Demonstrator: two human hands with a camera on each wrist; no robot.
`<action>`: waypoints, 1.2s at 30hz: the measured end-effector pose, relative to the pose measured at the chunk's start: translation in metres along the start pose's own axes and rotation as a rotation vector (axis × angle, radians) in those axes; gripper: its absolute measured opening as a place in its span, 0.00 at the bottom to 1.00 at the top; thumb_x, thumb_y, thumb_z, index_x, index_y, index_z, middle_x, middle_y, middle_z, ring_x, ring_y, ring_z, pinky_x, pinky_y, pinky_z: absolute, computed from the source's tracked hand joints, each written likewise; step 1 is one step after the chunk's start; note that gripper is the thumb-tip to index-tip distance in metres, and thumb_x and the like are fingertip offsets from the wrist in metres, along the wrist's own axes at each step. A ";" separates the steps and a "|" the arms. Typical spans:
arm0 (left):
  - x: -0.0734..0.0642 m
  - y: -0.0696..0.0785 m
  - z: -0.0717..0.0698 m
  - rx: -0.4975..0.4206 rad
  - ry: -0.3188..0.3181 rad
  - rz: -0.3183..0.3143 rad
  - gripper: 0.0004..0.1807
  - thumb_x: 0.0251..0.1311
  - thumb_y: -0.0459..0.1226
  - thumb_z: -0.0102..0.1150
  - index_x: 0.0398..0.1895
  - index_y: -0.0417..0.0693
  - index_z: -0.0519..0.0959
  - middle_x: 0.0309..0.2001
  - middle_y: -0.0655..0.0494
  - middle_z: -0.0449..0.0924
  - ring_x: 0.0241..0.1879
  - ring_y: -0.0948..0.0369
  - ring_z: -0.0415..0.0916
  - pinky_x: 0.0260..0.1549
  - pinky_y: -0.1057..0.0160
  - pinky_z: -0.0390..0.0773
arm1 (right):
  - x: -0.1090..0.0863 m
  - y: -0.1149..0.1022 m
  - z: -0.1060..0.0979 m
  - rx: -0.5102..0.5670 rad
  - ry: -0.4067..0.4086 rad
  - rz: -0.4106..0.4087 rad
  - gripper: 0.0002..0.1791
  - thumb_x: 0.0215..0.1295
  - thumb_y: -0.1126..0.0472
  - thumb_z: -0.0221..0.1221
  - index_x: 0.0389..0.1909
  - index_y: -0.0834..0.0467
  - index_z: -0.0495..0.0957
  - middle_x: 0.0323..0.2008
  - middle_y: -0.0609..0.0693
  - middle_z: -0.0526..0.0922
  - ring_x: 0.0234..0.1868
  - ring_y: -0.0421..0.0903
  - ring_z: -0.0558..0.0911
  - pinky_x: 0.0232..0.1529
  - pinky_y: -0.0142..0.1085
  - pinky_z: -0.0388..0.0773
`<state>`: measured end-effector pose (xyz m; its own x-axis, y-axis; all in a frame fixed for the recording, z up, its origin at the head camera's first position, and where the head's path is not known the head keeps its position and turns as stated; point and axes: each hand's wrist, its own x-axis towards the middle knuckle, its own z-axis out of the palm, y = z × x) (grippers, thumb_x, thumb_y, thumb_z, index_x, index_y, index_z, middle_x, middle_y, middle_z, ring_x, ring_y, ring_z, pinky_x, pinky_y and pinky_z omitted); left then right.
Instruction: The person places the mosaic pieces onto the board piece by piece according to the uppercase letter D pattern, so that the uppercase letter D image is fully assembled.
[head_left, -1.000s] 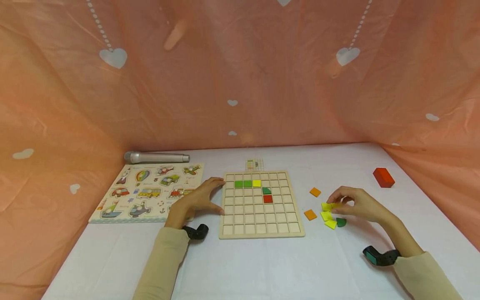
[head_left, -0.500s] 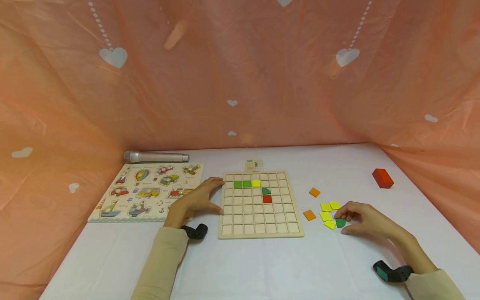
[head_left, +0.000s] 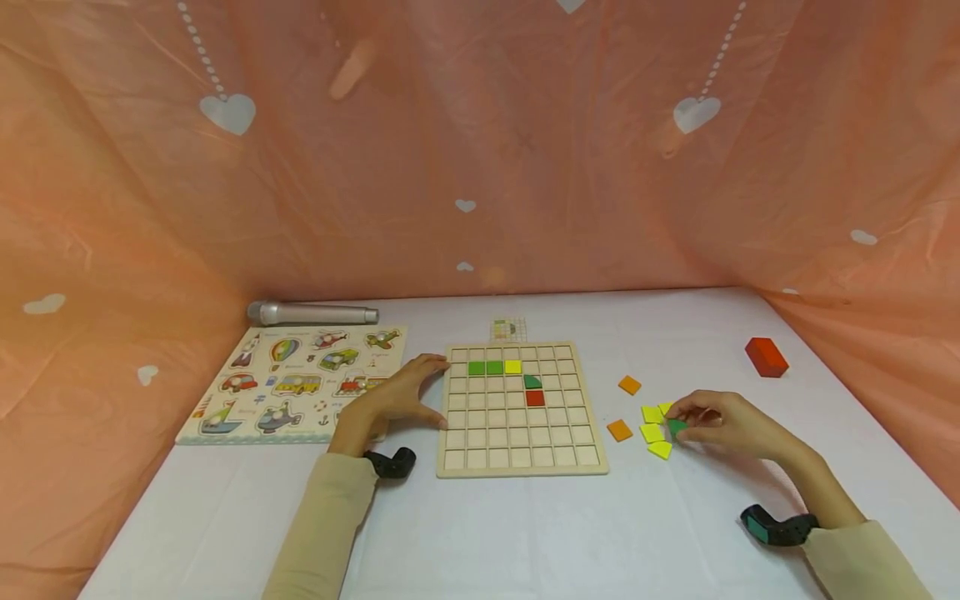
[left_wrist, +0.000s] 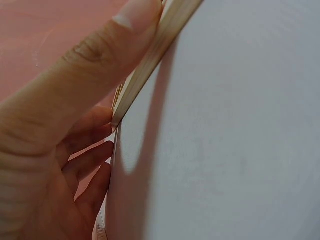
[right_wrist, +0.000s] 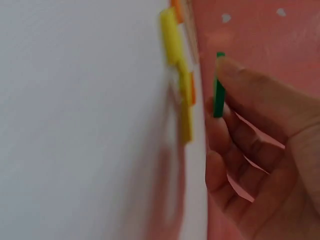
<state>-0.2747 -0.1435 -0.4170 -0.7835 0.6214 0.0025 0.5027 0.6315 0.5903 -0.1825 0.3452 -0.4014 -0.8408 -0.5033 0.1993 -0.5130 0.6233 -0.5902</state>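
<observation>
My right hand (head_left: pixel 726 423) pinches a green quarter-round tile (right_wrist: pixel 219 90) between thumb and fingers, lifted off the table in the right wrist view. Close by lie several yellow tiles (head_left: pixel 652 432), one partly behind the fingers. At the left edge of the wooden grid board (head_left: pixel 522 457) rests my left hand (head_left: pixel 397 396), thumb and fingers spread along the rim; the left wrist view shows the thumb against the board's side. Set in the board's cells are two green squares (head_left: pixel 485 368), a yellow square (head_left: pixel 513 367), a green quarter-round piece (head_left: pixel 532 382) and a red piece (head_left: pixel 535 398).
Two orange tiles (head_left: pixel 629 385) lie right of the board, and a red block (head_left: pixel 767 357) sits farther right. Behind the board is a small pattern card (head_left: pixel 510 329). A vehicle puzzle board (head_left: pixel 300 383) and a silver microphone (head_left: pixel 315 314) occupy the left side.
My right hand moved from the yellow tiles toward me to the green quarter-round tile, took hold of it and raised it slightly. The left hand stayed at the board's edge.
</observation>
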 end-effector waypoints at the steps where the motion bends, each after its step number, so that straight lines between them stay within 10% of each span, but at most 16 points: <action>1: 0.000 0.000 0.000 -0.005 -0.003 -0.007 0.55 0.35 0.47 0.77 0.67 0.37 0.59 0.68 0.42 0.54 0.69 0.47 0.49 0.67 0.49 0.52 | 0.005 -0.001 0.000 -0.010 0.009 -0.007 0.13 0.52 0.64 0.67 0.40 0.57 0.80 0.35 0.42 0.81 0.32 0.34 0.75 0.34 0.25 0.76; 19: -0.001 0.002 0.000 -0.026 -0.004 -0.006 0.55 0.34 0.46 0.77 0.67 0.37 0.59 0.68 0.43 0.54 0.69 0.48 0.48 0.67 0.49 0.52 | 0.105 -0.056 0.063 0.086 0.042 -0.255 0.15 0.53 0.66 0.66 0.43 0.61 0.81 0.37 0.47 0.81 0.35 0.44 0.77 0.34 0.35 0.77; 36: -0.002 0.003 0.000 -0.039 -0.002 -0.014 0.54 0.35 0.46 0.77 0.67 0.38 0.59 0.69 0.45 0.54 0.69 0.50 0.47 0.67 0.50 0.51 | 0.125 -0.062 0.098 0.012 -0.097 -0.214 0.11 0.54 0.59 0.67 0.39 0.55 0.84 0.36 0.43 0.79 0.35 0.39 0.73 0.34 0.28 0.72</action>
<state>-0.2716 -0.1423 -0.4153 -0.7896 0.6136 -0.0074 0.4773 0.6217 0.6210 -0.2383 0.1847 -0.4167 -0.6925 -0.6785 0.2451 -0.6749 0.4893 -0.5524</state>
